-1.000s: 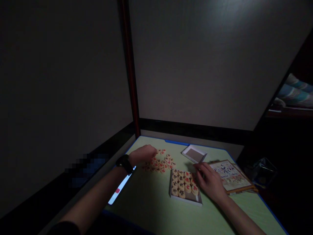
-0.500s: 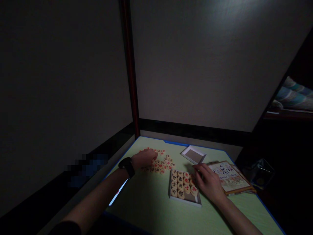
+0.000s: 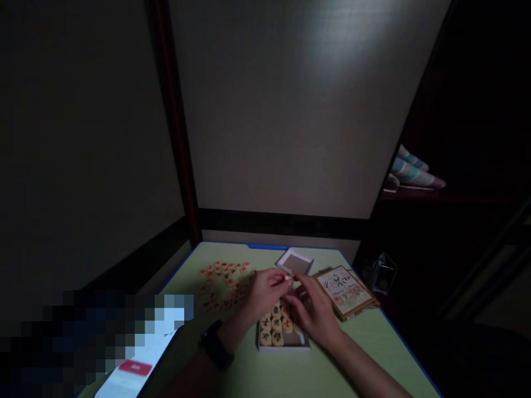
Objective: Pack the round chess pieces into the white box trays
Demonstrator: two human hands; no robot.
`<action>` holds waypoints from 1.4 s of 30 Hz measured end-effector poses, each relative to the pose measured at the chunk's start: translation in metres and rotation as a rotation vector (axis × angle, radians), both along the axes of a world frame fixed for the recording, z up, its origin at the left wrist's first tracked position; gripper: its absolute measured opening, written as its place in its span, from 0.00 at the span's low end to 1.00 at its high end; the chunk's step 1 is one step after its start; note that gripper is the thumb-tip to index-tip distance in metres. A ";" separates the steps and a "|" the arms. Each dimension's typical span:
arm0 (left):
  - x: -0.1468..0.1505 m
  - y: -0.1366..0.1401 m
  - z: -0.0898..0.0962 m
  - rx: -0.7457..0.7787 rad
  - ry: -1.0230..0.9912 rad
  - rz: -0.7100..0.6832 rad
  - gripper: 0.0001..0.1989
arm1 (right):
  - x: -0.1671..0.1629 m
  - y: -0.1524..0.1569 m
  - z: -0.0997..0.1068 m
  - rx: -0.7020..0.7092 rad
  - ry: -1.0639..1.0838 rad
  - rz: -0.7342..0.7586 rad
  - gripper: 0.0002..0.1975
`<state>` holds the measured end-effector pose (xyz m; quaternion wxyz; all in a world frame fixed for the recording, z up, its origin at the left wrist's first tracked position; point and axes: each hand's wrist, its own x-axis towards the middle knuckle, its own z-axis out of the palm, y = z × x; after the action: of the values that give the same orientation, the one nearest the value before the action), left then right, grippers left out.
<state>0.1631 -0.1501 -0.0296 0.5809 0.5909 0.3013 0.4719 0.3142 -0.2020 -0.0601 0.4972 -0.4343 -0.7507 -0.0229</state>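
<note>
Above the far end of a shallow white box (image 3: pixel 286 349), my left hand (image 3: pixel 267 293) pinches a small round Chinese chess piece (image 3: pixel 288 279). A dark watch sits on that wrist. My right hand (image 3: pixel 317 309) hovers at the box's right side, thumb and forefinger apart, its fingertips close to the held piece; whether they touch it I cannot tell. Rows of pale chess pieces (image 3: pixel 276 323) with black or red characters lie in the box. Both hands hide its far part. Loose chess pieces (image 3: pixel 226 271) are scattered on the table left of the box.
The pale green table (image 3: pixel 352 365) has a blue edge. An empty shallow box part (image 3: pixel 295 263) lies at the back, and a picture-covered box (image 3: pixel 346 290) at the right. A lit phone screen (image 3: pixel 136 354) shows at the lower left. Walls stand behind and left.
My left hand has come right from the loose pieces to above the box, now with a piece in its fingertips. My right hand has moved nearer to it. The view has turned right.
</note>
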 end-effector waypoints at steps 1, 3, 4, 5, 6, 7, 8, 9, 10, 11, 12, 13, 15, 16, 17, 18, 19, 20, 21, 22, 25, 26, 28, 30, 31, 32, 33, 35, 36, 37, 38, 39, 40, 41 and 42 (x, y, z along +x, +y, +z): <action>0.003 -0.001 -0.003 -0.009 -0.002 -0.023 0.14 | 0.001 0.001 0.001 0.018 -0.013 -0.006 0.18; 0.004 -0.002 -0.009 -0.015 -0.004 -0.048 0.15 | 0.004 0.001 0.003 0.041 -0.043 -0.004 0.12; 0.003 -0.002 -0.012 -0.015 -0.003 -0.050 0.15 | 0.006 0.001 0.004 0.041 -0.050 0.003 0.10; 0.001 -0.001 -0.014 -0.012 0.002 -0.045 0.16 | 0.007 0.001 0.005 0.030 -0.051 0.011 0.10; 0.000 0.000 -0.015 -0.007 0.005 -0.036 0.16 | 0.008 0.001 0.006 0.007 -0.045 0.016 0.10; -0.002 0.001 -0.016 -0.003 0.007 -0.026 0.17 | 0.008 0.000 0.007 -0.025 -0.032 0.016 0.10; -0.004 0.002 -0.017 -0.002 0.007 -0.019 0.17 | 0.008 0.000 0.007 -0.059 -0.010 0.010 0.10; -0.005 0.003 -0.017 -0.006 0.004 -0.011 0.18 | 0.007 -0.001 0.007 -0.095 0.021 0.001 0.10; -0.007 0.004 -0.017 -0.016 -0.002 -0.007 0.19 | 0.006 -0.001 0.007 -0.133 0.058 -0.008 0.10; -0.008 0.005 -0.016 -0.030 -0.009 -0.007 0.20 | 0.006 0.000 0.007 -0.169 0.099 -0.017 0.11; -0.009 0.005 -0.016 -0.044 -0.013 -0.010 0.21 | 0.005 0.000 0.006 -0.205 0.142 -0.022 0.11; -0.010 0.006 -0.016 -0.057 -0.016 -0.015 0.21 | 0.005 0.001 0.005 -0.242 0.181 -0.023 0.12; -0.011 0.005 -0.015 -0.078 -0.027 -0.036 0.23 | 0.006 0.003 0.004 -0.303 0.238 -0.012 0.13; -0.010 0.005 -0.016 -0.090 -0.037 -0.053 0.24 | 0.006 0.003 0.003 -0.323 0.253 -0.005 0.14; -0.010 0.004 -0.016 -0.102 -0.050 -0.068 0.26 | 0.006 0.004 0.003 -0.335 0.261 0.003 0.14; -0.010 0.003 -0.016 -0.116 -0.063 -0.080 0.27 | 0.006 0.004 0.003 -0.342 0.265 0.011 0.14; -0.009 0.002 -0.016 -0.129 -0.074 -0.089 0.29 | 0.007 0.004 0.004 -0.348 0.268 0.019 0.14; -0.009 0.002 -0.016 -0.141 -0.082 -0.093 0.29 | 0.006 0.004 0.005 -0.356 0.272 0.026 0.13; -0.008 0.002 -0.017 -0.149 -0.088 -0.094 0.30 | 0.006 0.004 0.005 -0.366 0.280 0.037 0.13; -0.008 0.001 -0.017 -0.153 -0.092 -0.095 0.30 | 0.006 0.004 0.007 -0.377 0.292 0.050 0.12; -0.007 0.000 -0.017 -0.169 -0.092 -0.110 0.31 | 0.007 0.003 0.012 -0.403 0.290 0.080 0.11; -0.007 0.000 -0.016 -0.174 -0.090 -0.120 0.31 | 0.008 0.003 0.014 -0.406 0.258 0.080 0.11; -0.007 -0.002 -0.016 -0.176 -0.086 -0.147 0.31 | 0.011 -0.001 0.021 -0.414 0.154 0.068 0.11; -0.007 -0.004 -0.015 -0.160 -0.081 -0.183 0.30 | 0.015 -0.007 0.030 -0.414 0.035 0.054 0.12; -0.007 -0.005 -0.015 -0.151 -0.074 -0.207 0.29 | 0.016 -0.012 0.034 -0.412 -0.016 0.045 0.13; -0.007 -0.005 -0.015 -0.144 -0.067 -0.227 0.28 | 0.017 -0.017 0.038 -0.412 -0.059 0.032 0.13; -0.007 -0.004 -0.015 -0.139 -0.062 -0.232 0.27 | 0.018 -0.024 0.042 -0.418 -0.094 0.018 0.14; -0.006 -0.002 -0.016 -0.123 -0.053 -0.187 0.22 | 0.018 -0.037 0.044 -0.442 -0.131 0.000 0.13; -0.006 0.000 -0.016 -0.103 -0.044 -0.138 0.19 | 0.018 -0.044 0.044 -0.455 -0.136 0.010 0.12; -0.006 0.002 -0.017 -0.078 -0.030 -0.080 0.16 | 0.017 -0.049 0.042 -0.466 -0.138 0.037 0.12; -0.005 0.003 -0.017 -0.052 -0.013 -0.026 0.14 | 0.016 -0.054 0.038 -0.477 -0.141 0.072 0.12; -0.005 0.005 -0.017 -0.027 0.004 0.016 0.12 | 0.015 -0.058 0.034 -0.489 -0.145 0.106 0.12; -0.005 0.006 -0.017 -0.008 0.018 0.043 0.11 | 0.014 -0.060 0.030 -0.505 -0.146 0.130 0.13; -0.005 0.006 -0.017 0.003 0.027 0.057 0.11 | 0.013 -0.061 0.025 -0.524 -0.144 0.141 0.13; -0.005 0.006 -0.016 0.008 0.031 0.061 0.11 | 0.013 -0.061 0.021 -0.543 -0.140 0.137 0.13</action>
<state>0.1579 -0.1444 -0.0460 0.5593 0.5910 0.3263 0.4812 0.3272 -0.2629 -0.0386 0.3101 -0.4972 -0.7894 0.1829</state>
